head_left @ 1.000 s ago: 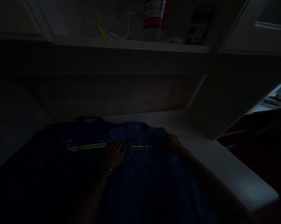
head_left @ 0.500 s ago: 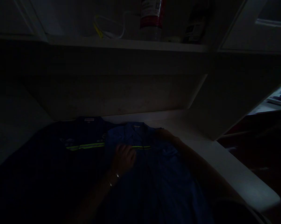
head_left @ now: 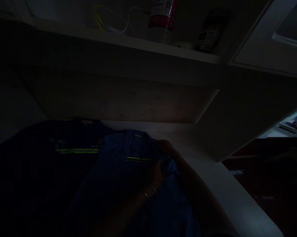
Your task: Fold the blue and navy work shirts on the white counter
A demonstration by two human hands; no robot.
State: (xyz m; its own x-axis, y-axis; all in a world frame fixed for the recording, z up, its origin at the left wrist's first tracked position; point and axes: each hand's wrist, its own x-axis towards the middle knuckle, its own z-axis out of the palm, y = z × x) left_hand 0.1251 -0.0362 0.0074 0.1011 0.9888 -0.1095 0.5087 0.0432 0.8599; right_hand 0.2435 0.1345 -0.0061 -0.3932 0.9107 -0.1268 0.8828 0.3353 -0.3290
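Observation:
A blue work shirt (head_left: pixel 118 171) with a collar and a yellow-green stripe across its chest lies spread face up. My right hand (head_left: pixel 166 147) is at its shoulder on the right, with fingers curled over the cloth. Just below, my left hand (head_left: pixel 158 174), with thin bangles at its wrist, rests near the sleeve side of the same shirt. Its fingers are lost in shadow and blur. To the left, partly under the blue shirt, is a darker navy work jacket (head_left: pixel 76 136) with a striped chest and small emblems. The scene is very dim.
The clothes lie on a white counter (head_left: pixel 237 197). Above runs a shelf edge (head_left: pixel 128 42), holding a bottle with a red label (head_left: pixel 161 21), a dark jar (head_left: pixel 209 34) and a white and yellow cable (head_left: pixel 113 29). A side panel (head_left: pixel 227 121) stands to the right.
My left hand has moved right across the blue shirt, from the chest to beside my right hand. My right hand stays at the shoulder. The view has tilted.

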